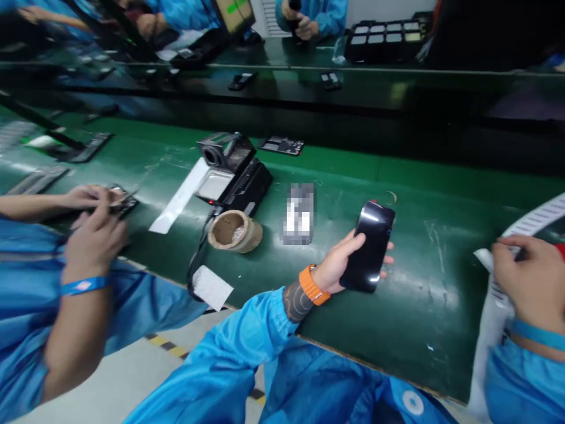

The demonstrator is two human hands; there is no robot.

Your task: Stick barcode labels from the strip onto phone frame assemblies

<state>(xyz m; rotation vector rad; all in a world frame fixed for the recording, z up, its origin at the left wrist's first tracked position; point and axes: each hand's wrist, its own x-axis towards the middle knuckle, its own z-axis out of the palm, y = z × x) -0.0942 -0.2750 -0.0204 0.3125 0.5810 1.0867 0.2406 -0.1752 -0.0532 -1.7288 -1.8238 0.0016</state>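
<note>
My left hand (338,265), with an orange watch band at the wrist, is closed around a black smartphone (368,247). The phone's glossy dark face points up, and my thumb lies along its left edge. At the right edge of the view, my right hand (529,280) pinches a white strip with dark printed marks (541,218) between thumb and fingers. More of the white strip hangs down over the table edge below that hand. Left of the phone, a phone-sized piece (299,213), pixelated in the picture, lies on the green table (415,330).
A brown round pot (236,231) stands beside a black device with a lens-like opening (233,171). An opened phone body (282,145) lies behind them. At left, a co-worker's hands (97,227) handle a small part. A white card (212,288) lies near the front edge.
</note>
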